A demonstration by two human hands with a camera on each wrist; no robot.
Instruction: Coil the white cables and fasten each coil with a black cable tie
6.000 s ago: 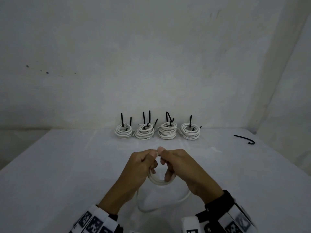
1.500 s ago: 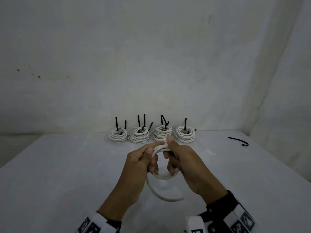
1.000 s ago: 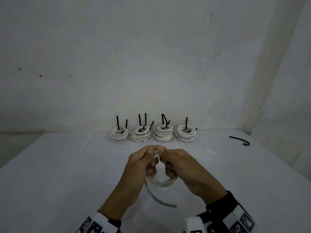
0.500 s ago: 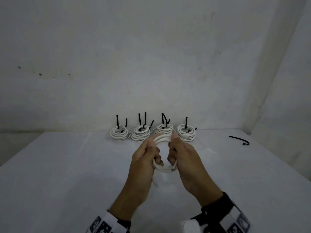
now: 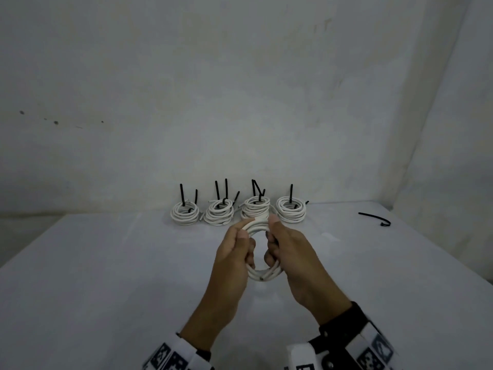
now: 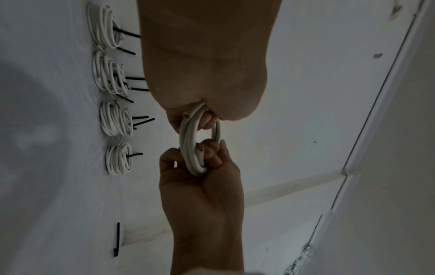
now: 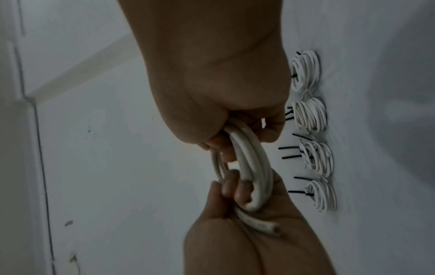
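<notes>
— What has moved since the earlier frame?
— The loose tail that trailed onto the surface (image 5: pixel 106 276) is gone; the cable (image 5: pixel 260 225) is now wound fully into a coil, lifted clear of the surface between the hands.

— How do the hands hold it?
— The left hand (image 5: pixel 234 252) has its fingers curled through the coil on the left side, thumb on the top. The right hand (image 5: pixel 290 249) grips the right side the same way. A cut end (image 5: pixel 262 278) pokes out at the bottom of the coil (in the right wrist view it lies against the left palm).

— And farther off?
— Four tied coils (image 5: pixel 290 212) stand in a row at the back of the surface, just beside one another, black tie ends sticking up from each. One loose tie (image 5: pixel 373 218) lies flat at the far right, well apart from the row. The wall (image 5: pixel 240 89) is behind.
</notes>
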